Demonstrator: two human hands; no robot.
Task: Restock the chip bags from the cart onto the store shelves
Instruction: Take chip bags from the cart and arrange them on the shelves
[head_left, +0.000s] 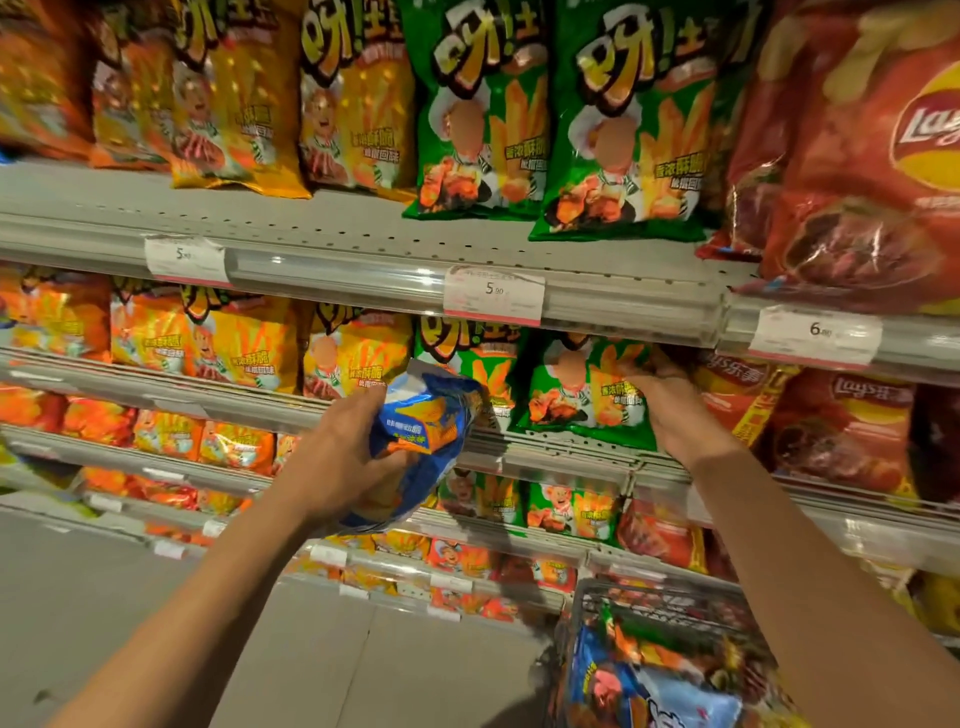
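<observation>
Orange and yellow chip bags (244, 338) were ranged along the left of the shelves (363, 244), with white price tags (493, 296) clipped to the rails. A blue chip bag (426, 436) was gripped in the left hand (337, 457), fingers curled round its lower half, and held in front of the shelf edge. Further right, a green chip bag (582, 389) standing on the second shelf was grasped at its right edge by the right hand (670, 405), fingers bent over it. Red bags (857, 156) were stacked beyond. At the lower right, more bags were seen lying in the wire cart (660, 613).
</observation>
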